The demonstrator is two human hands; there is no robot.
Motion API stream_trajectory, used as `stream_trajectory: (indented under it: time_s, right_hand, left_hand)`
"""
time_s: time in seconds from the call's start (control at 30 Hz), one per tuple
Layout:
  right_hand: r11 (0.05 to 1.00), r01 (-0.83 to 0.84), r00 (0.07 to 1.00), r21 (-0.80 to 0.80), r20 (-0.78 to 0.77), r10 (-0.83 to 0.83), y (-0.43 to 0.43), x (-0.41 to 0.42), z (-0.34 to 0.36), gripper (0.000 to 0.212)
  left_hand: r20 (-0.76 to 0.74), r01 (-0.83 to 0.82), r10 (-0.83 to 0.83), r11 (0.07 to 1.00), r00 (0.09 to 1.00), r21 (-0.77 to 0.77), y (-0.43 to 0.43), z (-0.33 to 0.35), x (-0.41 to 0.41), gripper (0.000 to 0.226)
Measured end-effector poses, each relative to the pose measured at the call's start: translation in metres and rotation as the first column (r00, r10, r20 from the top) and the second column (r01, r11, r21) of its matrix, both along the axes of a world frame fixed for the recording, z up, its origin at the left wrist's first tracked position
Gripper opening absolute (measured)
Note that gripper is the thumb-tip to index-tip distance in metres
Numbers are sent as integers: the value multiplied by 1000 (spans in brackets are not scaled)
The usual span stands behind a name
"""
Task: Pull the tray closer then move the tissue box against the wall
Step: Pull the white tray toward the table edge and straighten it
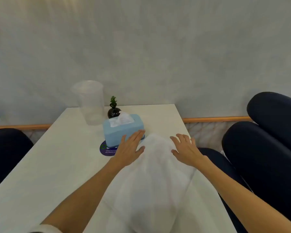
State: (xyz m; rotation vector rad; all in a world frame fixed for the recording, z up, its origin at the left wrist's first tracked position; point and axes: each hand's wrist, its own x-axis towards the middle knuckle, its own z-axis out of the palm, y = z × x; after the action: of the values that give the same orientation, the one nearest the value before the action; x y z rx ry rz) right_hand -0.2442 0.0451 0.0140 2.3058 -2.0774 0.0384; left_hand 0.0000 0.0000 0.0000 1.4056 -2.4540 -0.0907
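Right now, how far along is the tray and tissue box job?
The white tray already lies near the table's front edge between both forearms, so the pull looks done or close to it. In hand: the left hand is flat with fingers against the blue tissue box; the right hand rests open at the tray's far corner. Left: the box sits mid-table, short of the wall, behind the small plant vase.

Both forearms reach forward from the bottom edge, bare to the wrists, converging slightly as they extend. The left hand (pixel 129 148) lies palm down, fingers straight and close together, thumb spread out to its right side. The right hand (pixel 186 148) is also palm down, fingers slightly fanned and gently curved (thumb angled inward toward the other hand). Neither hand is closed around anything; the two stay apart.
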Motion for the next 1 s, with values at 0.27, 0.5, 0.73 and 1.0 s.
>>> stream_trajectory:
  time_s: [0.27,0.5,0.73,1.0]
  right_hand:
    - [956,261,964,134,-96,-250,23,-15,-25,45]
    - [932,313,911,182,221,-349,38,-16,-45,30]
    - [805,552,644,218,501,-578,54,-7,-51,47]
    - [784,532,564,320,556,-611,54,-11,-61,36]
  left_hand:
    - [60,-249,244,904,968,348,-1,-21,27,66]
    - [19,-296,305,905,952,306,-7,-48,20,27]
    - [49,-337,336,907,941,254,-7,-50,21,23]
    - [40,-353,359,882,932,313,0,-45,23,18]
